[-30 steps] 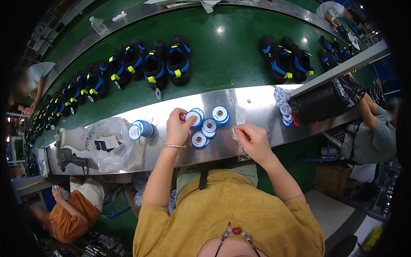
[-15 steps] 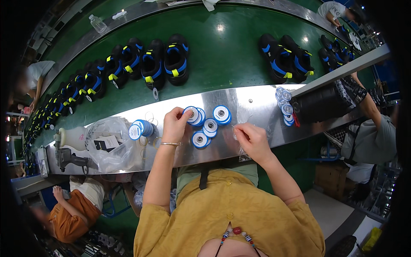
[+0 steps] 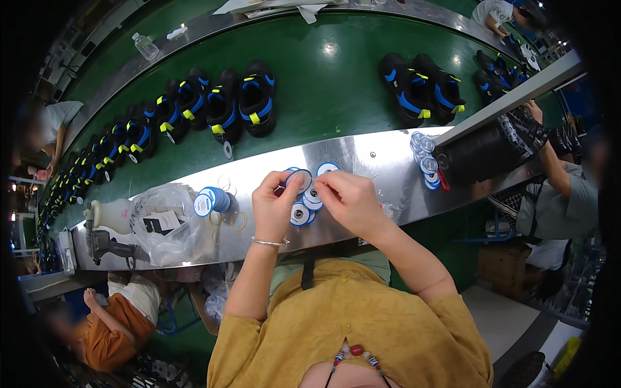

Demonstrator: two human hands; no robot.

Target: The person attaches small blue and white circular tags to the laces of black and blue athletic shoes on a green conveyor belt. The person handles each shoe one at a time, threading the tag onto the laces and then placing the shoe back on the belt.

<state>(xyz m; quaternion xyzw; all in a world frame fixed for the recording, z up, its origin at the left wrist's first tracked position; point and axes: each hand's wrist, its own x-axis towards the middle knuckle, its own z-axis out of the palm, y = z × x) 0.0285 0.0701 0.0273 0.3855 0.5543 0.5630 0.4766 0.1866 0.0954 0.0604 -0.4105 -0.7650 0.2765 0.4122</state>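
My left hand (image 3: 273,204) pinches a round blue-rimmed hang tag (image 3: 301,177) between thumb and fingers, tilted up off the steel bench (image 3: 291,157). Close to that tag, the fingertips of my right hand (image 3: 355,205) are pressed together. Whatever they hold is too thin or too hidden to make out. More round tags (image 3: 299,214) lie in small overlapping piles below and between my hands, partly covered by them. Another stack of round tags (image 3: 206,202) stands to the left of my left hand, beside a few thin yellowish rings (image 3: 238,221).
Rows of black-and-blue shoes (image 3: 257,100) line the green belt (image 3: 310,71) beyond the bench. At left are a clear plastic bag (image 3: 168,226) and a grey hand tool (image 3: 111,244). To the right, more tags (image 3: 425,155) lie beside a slanted metal bar (image 3: 511,97); co-workers sit around.
My right hand has moved left and come up to my left hand. The left hand has raised one tag off its pile and turned it toward the right hand.
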